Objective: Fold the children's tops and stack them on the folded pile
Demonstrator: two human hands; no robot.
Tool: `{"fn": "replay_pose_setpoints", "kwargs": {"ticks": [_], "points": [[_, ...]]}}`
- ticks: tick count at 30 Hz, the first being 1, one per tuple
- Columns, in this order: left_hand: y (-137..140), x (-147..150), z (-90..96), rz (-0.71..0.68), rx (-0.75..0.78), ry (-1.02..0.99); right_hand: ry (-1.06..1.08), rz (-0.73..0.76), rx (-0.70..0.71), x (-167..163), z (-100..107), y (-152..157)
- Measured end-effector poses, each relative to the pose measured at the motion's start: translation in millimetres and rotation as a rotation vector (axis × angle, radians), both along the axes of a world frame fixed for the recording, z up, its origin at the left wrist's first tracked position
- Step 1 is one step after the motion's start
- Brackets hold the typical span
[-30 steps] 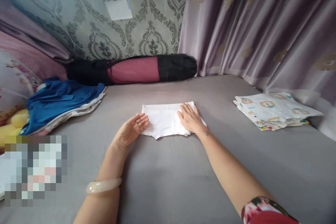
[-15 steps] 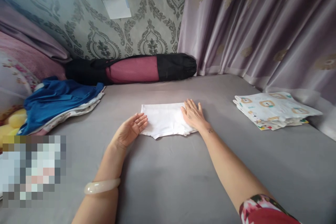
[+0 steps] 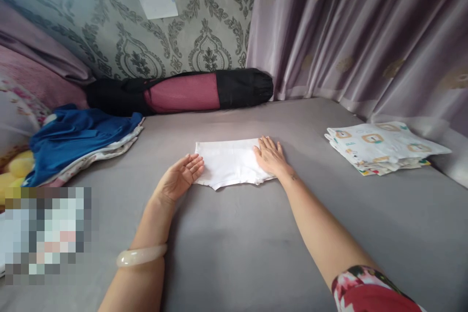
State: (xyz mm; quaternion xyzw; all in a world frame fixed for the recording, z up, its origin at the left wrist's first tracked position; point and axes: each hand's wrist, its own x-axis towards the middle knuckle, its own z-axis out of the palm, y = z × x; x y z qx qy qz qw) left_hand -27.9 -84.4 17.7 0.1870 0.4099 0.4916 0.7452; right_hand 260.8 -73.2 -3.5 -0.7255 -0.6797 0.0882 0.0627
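While both hands lie open and grasp nothing, the right hand (image 3: 271, 157) rests palm down, fingers spread, flat on the right end of a folded white garment (image 3: 228, 163). The left hand (image 3: 180, 177) sits edge-on at the garment's left end, palm turned inward, fingertips touching or just beside the cloth; which of the two cannot be told. A pale bangle (image 3: 141, 256) circles the left wrist. A red floral sleeve (image 3: 369, 290) shows on the right forearm.

The garment lies flat on the grey mattress (image 3: 234, 234), near its middle, between the two hands, with its lower hem scalloped. Nothing covers it apart from the right hand.

Surroundings:
- Right edge of the mattress: a stack of folded printed cloths (image 3: 383, 147), well apart from the garment.
- Left edge: a heap with blue cloth (image 3: 78, 136) on top and pale printed fabric beneath it; a yellow soft thing (image 3: 12, 170) beside it.
- Far edge, against the patterned wall: a rolled maroon mat in a black bag (image 3: 183, 92), lying on its side.
- Far right corner and right side: mauve curtains (image 3: 358, 34) hanging down to the mattress.
- Near left corner: a blurred patch, contents not readable.
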Motion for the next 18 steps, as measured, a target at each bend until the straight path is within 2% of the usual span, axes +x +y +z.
{"fn": "replay_pose_setpoints", "kwargs": {"ticks": [9,18], "points": [[0.1,-1.5,-1.8,0.001,0.006,0.010,-0.048,-0.078,0.057,-3.5,-5.2,-15.8],[1.3,-1.3,-3.5,0.005,0.013,0.009,-0.090,-0.076,0.084,-2.9,-9.5,-14.2]]}}
